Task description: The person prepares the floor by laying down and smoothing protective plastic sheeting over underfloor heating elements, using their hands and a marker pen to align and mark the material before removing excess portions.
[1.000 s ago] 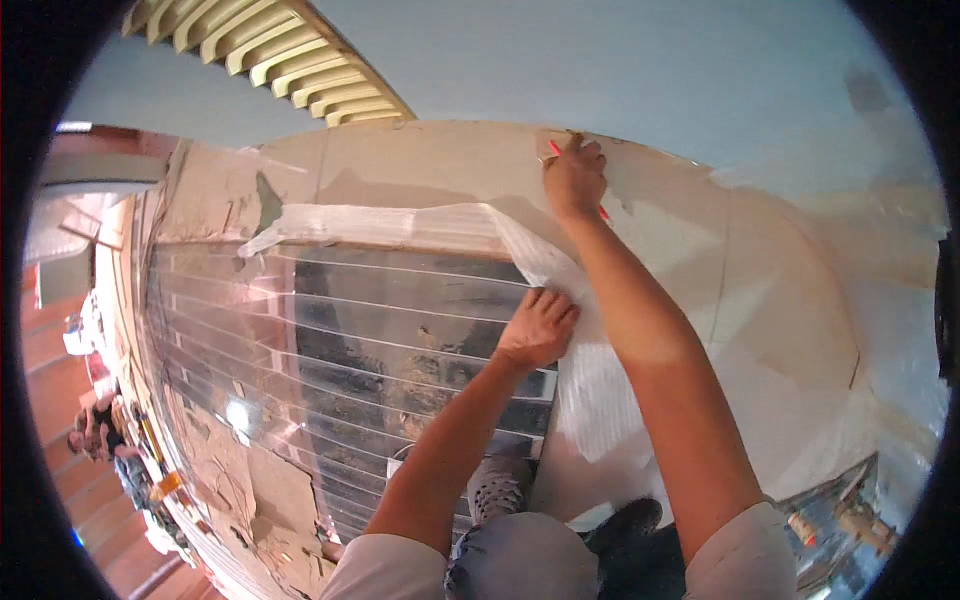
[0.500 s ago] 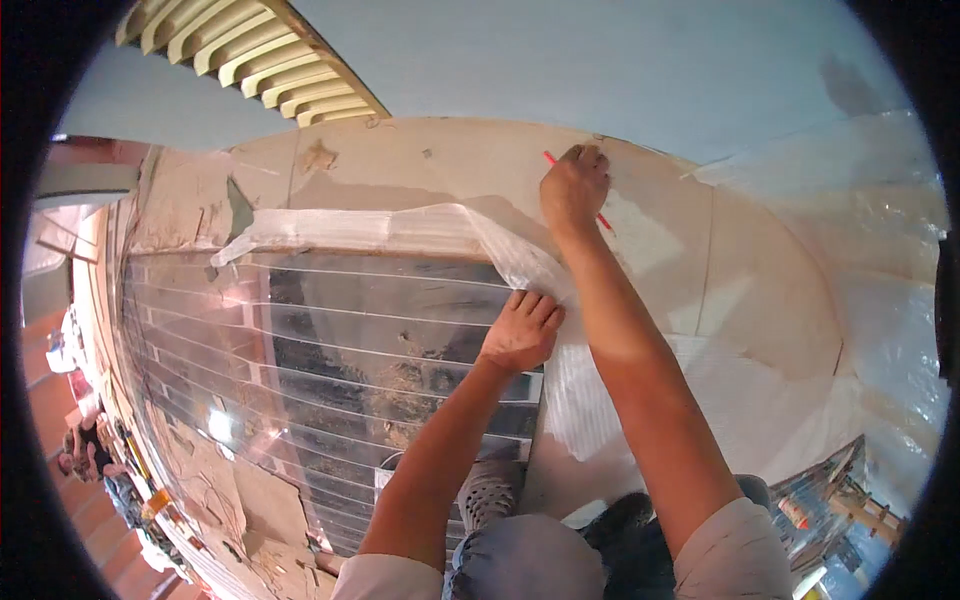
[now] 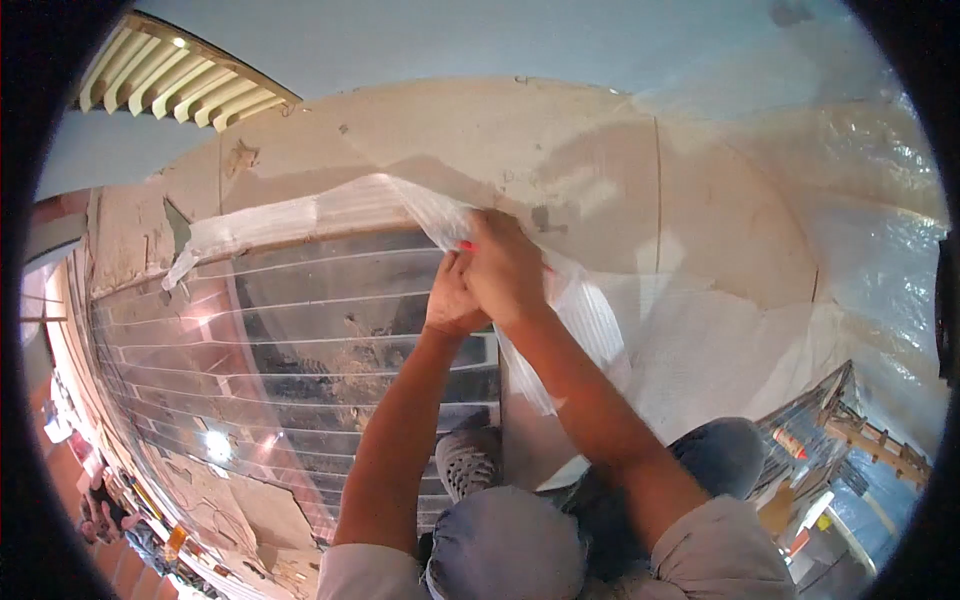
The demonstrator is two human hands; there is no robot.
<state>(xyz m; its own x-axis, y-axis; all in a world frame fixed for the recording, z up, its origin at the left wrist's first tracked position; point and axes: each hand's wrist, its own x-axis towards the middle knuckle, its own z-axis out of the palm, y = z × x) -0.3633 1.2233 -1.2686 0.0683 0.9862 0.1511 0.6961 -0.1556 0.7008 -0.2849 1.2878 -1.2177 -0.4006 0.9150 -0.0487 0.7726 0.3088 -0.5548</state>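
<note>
Two hands together at the corner, and the red pencil sits crosswise in the right!
Right fingers curl round that red pencil (image 3: 467,245), its long axis slanting from upper left to lower right through the right hand (image 3: 508,272); the left hand (image 3: 455,298) is tucked just left, partly covered, so whether its fingers pinch anything, I can't tell. The white strip (image 3: 588,312) lies right under this pair: one length runs left along the far edge of the striped dark panel (image 3: 292,310), another drops toward the wearer, right hand nearer, tan board (image 3: 600,190) beyond.
</note>
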